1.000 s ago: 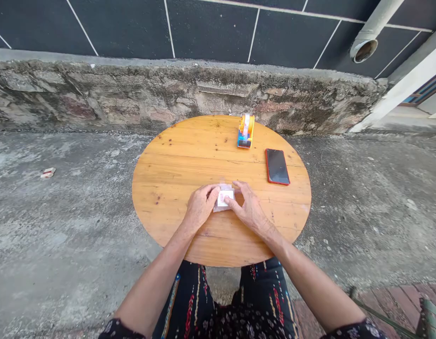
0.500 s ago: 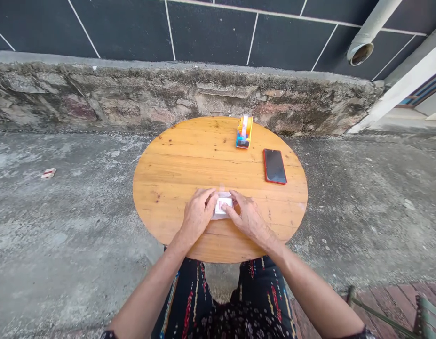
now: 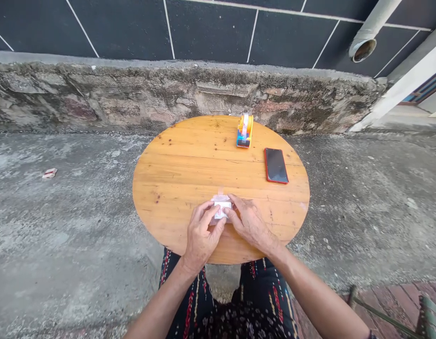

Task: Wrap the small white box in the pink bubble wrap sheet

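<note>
A small white box (image 3: 222,205) with reddish print lies on a pale, thin sheet of wrapping (image 3: 220,198) near the front of the round wooden table. A strip of clear tape (image 3: 221,190) sticks out beyond the sheet's far edge. My left hand (image 3: 203,231) grips the box from the left, its fingers on the top and the thumb at the near edge. From the right, my right hand (image 3: 251,220) holds the box too, thumb on top and index finger by the far corner. Fingers cover parts of the box and sheet.
On the wooden table (image 3: 182,165), a yellow and blue tape dispenser (image 3: 244,131) stands at the back, and a phone in a red case (image 3: 276,165) lies at the right. A stone-based wall (image 3: 140,99) runs behind the table. Part of a chair (image 3: 427,315) shows at lower right.
My left hand has shifted nearer to me, and its fingers now press on the box top with the thumb at the near edge. The right hand has barely moved.
</note>
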